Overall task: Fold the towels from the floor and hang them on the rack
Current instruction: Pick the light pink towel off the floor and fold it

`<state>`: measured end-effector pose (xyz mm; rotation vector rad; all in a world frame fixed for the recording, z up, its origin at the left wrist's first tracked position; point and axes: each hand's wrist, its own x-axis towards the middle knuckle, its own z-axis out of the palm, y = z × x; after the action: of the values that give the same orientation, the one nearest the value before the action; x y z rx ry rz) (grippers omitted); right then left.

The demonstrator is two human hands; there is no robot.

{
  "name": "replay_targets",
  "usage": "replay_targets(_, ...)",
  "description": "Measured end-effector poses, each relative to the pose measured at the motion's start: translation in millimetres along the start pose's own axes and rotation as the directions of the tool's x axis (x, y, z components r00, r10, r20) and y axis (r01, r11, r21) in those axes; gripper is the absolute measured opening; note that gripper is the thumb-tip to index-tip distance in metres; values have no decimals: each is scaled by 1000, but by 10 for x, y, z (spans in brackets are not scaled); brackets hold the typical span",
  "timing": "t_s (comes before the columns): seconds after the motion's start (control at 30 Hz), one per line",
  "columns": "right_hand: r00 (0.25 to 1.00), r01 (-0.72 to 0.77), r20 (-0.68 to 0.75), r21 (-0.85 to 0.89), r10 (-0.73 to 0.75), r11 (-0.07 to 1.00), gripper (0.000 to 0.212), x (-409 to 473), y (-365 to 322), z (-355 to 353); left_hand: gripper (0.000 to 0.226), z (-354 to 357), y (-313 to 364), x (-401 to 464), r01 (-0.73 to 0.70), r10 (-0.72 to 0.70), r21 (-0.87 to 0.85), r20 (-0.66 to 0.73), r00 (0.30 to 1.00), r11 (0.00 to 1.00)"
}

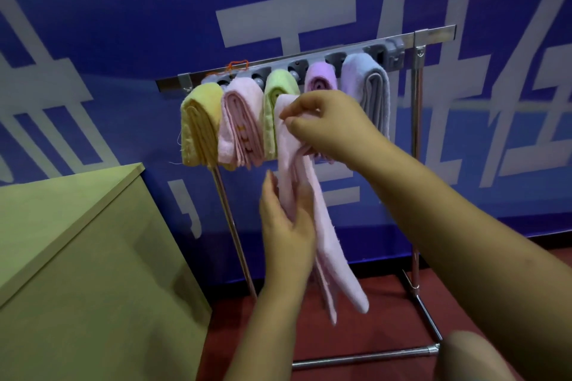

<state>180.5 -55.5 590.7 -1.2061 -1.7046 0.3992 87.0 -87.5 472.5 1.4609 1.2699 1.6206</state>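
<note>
A long pale pink towel [328,241] hangs folded in front of the metal rack [414,37]. My right hand [328,124] pinches its top end just below the rack's bar. My left hand [288,226] holds the towel's middle from the left, fingers wrapped on its near side. On the bar hang several folded towels: yellow [198,127], pink [241,124], green [275,93], purple [320,79] and grey-blue [371,93]. My right hand partly hides the purple one.
A light wooden cabinet [77,257] stands at the left, close to the rack's left leg [235,241]. The rack's base bar [365,356] lies on the red floor [278,318]. A blue wall with white lettering [123,25] is right behind.
</note>
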Motion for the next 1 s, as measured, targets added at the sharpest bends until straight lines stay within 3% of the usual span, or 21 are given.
replay_targets(0.13,1000,-4,21,141,1,990,21,-43,-53,98,89,193,-13,38,-39,38,57,21,999,998)
replay_targets(0.3,997,-70,-11,419,82,905,17,-29,-60,-45,66,201,-3,121,-2,6,142,-26,1000,990)
replay_targets(0.53,985,-165,78,674,152,720,22,3,95,-333,54,261,95,179,45,-53,111,67,996,993)
replay_targets(0.73,946,-212,35,819,322,533,20,114,244,-686,55,552,210,182,41,-56,70,224,973,997)
replay_targets(0.83,915,-238,16,829,403,506,34,184,294,-921,53,813,333,207,49,-48,2,295,954,999)
replay_targets(1.0,920,-167,-11,894,393,415,35,297,369,-1413,48,1270,537,345,2,36,-109,344,938,994)
